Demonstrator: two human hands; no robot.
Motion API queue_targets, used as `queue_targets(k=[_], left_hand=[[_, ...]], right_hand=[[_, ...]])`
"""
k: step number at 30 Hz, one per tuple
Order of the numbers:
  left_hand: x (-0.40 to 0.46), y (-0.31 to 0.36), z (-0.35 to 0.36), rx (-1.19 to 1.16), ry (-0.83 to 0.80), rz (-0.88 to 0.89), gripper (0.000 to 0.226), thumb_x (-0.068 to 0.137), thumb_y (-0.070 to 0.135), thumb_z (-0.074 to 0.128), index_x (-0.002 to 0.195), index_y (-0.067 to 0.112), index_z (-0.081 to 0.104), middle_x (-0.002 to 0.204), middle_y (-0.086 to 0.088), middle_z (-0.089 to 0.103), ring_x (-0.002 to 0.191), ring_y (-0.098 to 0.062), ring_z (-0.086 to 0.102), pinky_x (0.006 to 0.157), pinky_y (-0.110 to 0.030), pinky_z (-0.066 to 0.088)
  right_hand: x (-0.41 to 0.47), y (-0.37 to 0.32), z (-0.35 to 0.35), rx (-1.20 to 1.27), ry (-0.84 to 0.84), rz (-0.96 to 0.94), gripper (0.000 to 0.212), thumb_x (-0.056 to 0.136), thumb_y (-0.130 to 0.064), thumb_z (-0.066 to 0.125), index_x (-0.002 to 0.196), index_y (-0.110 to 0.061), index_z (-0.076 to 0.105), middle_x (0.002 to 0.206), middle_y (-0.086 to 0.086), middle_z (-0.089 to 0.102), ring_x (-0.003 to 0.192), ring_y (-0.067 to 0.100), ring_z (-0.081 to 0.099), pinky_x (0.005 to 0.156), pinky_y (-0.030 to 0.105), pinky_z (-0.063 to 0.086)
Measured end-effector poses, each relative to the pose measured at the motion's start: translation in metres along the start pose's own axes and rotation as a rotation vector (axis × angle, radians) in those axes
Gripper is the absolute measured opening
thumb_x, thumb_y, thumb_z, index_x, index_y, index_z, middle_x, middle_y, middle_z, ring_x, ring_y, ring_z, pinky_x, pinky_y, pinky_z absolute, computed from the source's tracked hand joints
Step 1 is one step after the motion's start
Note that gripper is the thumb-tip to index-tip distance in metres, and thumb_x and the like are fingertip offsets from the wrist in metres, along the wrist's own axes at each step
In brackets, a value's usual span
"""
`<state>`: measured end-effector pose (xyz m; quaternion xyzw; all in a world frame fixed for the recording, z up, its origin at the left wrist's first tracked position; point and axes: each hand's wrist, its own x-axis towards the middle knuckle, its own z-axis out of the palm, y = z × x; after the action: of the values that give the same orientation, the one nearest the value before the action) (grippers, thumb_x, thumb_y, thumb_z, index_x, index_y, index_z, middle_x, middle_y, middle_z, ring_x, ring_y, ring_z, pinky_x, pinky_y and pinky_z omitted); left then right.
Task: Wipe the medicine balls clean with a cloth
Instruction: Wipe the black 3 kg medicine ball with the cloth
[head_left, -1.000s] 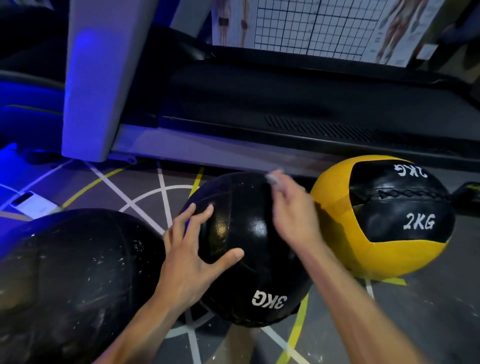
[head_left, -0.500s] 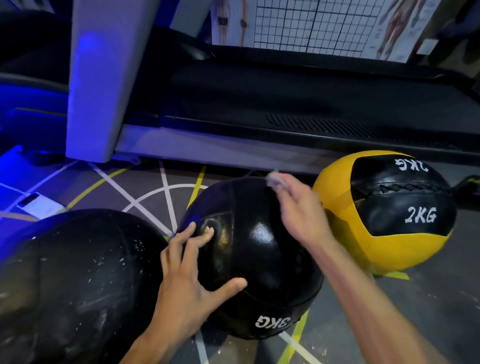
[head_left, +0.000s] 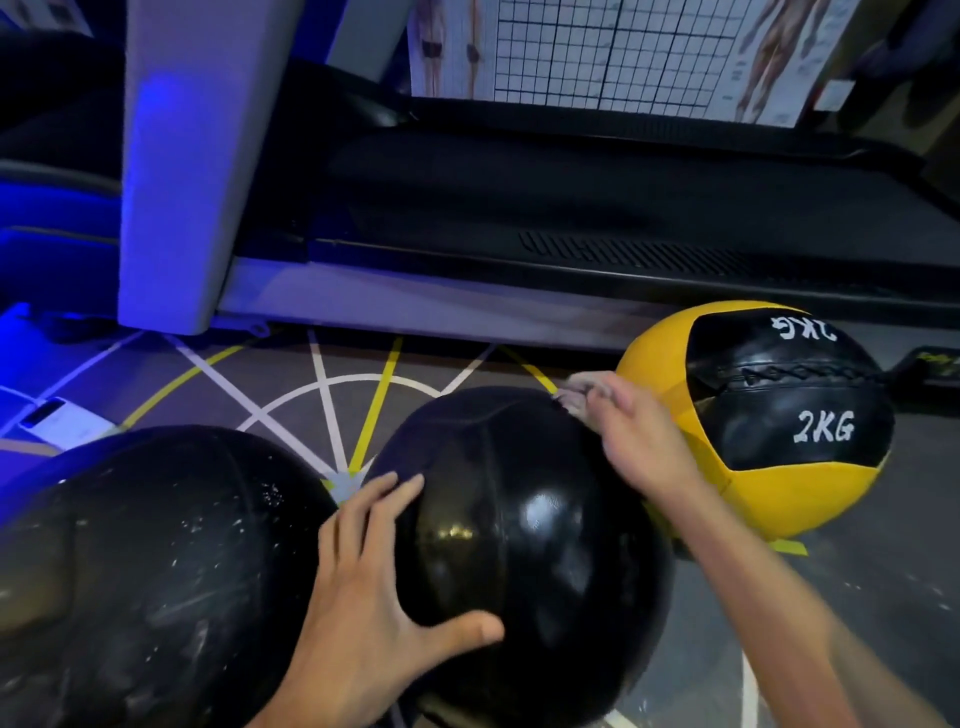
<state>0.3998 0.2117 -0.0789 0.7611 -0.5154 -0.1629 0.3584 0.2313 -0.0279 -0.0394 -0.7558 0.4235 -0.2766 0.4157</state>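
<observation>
The step in hand looks like wiping the middle black ball (head_left: 524, 551), which sits on the floor between a scuffed black ball (head_left: 150, 577) and a yellow 2KG ball (head_left: 769, 431). The left hand (head_left: 374, 587) lies spread flat on its near left side, steadying it. The right hand (head_left: 639, 441) pinches a small pale cloth (head_left: 579, 392) against its far upper right edge. Next, the cloth probably needs dragging across the top while the left hand turns the ball.

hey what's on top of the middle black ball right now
The right hand presses a pale cloth onto the middle black ball; the surface beneath them is hidden.
</observation>
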Motion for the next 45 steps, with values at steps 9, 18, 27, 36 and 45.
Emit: queue_targets(k=[9, 18, 27, 36, 45], left_hand=[[-0.006, -0.002, 0.004, 0.038, 0.032, 0.023, 0.122, 0.042, 0.102, 0.066, 0.145, 0.049, 0.027, 0.150, 0.023, 0.025, 0.140, -0.012, 0.026, 0.113, -0.045, 0.034], [-0.012, 0.004, -0.002, 0.039, -0.038, 0.032, 0.114, 0.040, 0.104, 0.063, 0.135, 0.051, 0.033, 0.145, 0.029, 0.018, 0.138, -0.007, 0.022, 0.112, -0.040, 0.034], [-0.010, 0.008, -0.024, -0.069, -0.035, 0.213, 0.050, 0.067, 0.081, 0.077, 0.089, 0.040, 0.057, 0.130, 0.026, 0.052, 0.128, -0.012, 0.046, 0.095, -0.025, 0.039], [-0.036, 0.007, 0.001, 0.050, -0.007, 0.448, 0.070, 0.075, 0.084, 0.066, 0.132, 0.045, 0.059, 0.136, 0.017, 0.045, 0.128, -0.015, 0.044, 0.107, -0.030, 0.037], [-0.048, 0.003, 0.003, 0.053, 0.013, 0.461, 0.063, 0.077, 0.082, 0.066, 0.125, 0.041, 0.067, 0.134, 0.013, 0.048, 0.126, -0.015, 0.043, 0.105, -0.025, 0.035]], right_hand=[[-0.037, -0.079, 0.054, -0.460, -0.379, -0.406, 0.032, 0.106, -0.021, 0.044, 0.133, -0.029, 0.061, 0.141, -0.009, 0.059, 0.133, 0.019, 0.052, 0.118, 0.039, 0.034], [0.025, 0.015, -0.011, -0.292, -0.071, 0.003, 0.035, 0.099, -0.031, 0.039, 0.116, -0.024, 0.069, 0.122, -0.002, 0.071, 0.120, 0.023, 0.062, 0.104, 0.040, 0.046], [0.009, 0.017, -0.037, 0.081, 0.317, -0.109, 0.026, 0.107, -0.031, 0.040, 0.118, -0.027, 0.063, 0.115, -0.004, 0.072, 0.101, 0.017, 0.068, 0.079, 0.035, 0.054], [-0.006, -0.016, 0.018, -0.380, -0.357, 0.054, 0.053, 0.096, -0.056, 0.039, 0.138, -0.031, 0.060, 0.146, -0.009, 0.056, 0.141, 0.015, 0.045, 0.119, 0.041, 0.032], [-0.003, -0.035, 0.013, -0.450, -0.531, -0.126, 0.031, 0.103, -0.010, 0.048, 0.117, -0.024, 0.071, 0.143, -0.003, 0.059, 0.144, 0.012, 0.040, 0.114, 0.011, 0.020]])
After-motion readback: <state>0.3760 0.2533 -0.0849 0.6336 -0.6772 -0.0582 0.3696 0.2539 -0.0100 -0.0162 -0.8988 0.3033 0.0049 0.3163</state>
